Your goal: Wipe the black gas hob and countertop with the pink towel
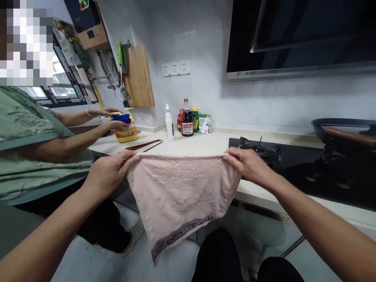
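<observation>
A pink towel (185, 188) with a purple lettered band along its lower edge hangs spread out in front of the counter. My left hand (110, 168) pinches its upper left corner. At the upper right corner, my right hand (246, 162) is closed on the cloth in the same way. The top edge is stretched fairly taut between the two hands, while the lower part droops unevenly. Behind the towel, several brown chopsticks (143, 145) lie on the white countertop (202, 145).
At left a co-worker (38, 145) holds a blue cloth (121, 118) by a yellow detergent bottle (126, 131). A white spray bottle (169, 123), a soy sauce bottle (187, 121) and packets (205, 124) stand along the wall. Right is a gas stove (261, 152) with a wok (337, 129).
</observation>
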Tool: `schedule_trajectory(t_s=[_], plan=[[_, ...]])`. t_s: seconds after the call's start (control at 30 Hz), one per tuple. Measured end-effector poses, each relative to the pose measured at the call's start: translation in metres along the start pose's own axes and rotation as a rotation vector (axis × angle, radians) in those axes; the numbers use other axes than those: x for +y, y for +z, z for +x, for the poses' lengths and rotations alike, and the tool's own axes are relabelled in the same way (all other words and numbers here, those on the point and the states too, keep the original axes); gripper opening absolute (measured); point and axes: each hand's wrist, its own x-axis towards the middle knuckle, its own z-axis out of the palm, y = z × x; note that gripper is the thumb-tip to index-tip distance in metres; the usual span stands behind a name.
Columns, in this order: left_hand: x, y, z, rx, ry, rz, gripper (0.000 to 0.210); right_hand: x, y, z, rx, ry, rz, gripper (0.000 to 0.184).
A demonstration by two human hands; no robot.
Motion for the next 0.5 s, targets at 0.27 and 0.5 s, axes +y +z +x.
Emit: schedule_trajectory(t_s=[0.27,0.5], plan=[[0.016,0.009,0.119,-0.132,-0.021,-0.152,0.037,0.02,-0.067,0.078,0.134,0.077,-0.142,0.025],[0.052,0.066,0.219,-0.19,-0.249,-0.445,0.024,0.048,-0.084,0.145,0.156,0.326,-0.258,0.017]])
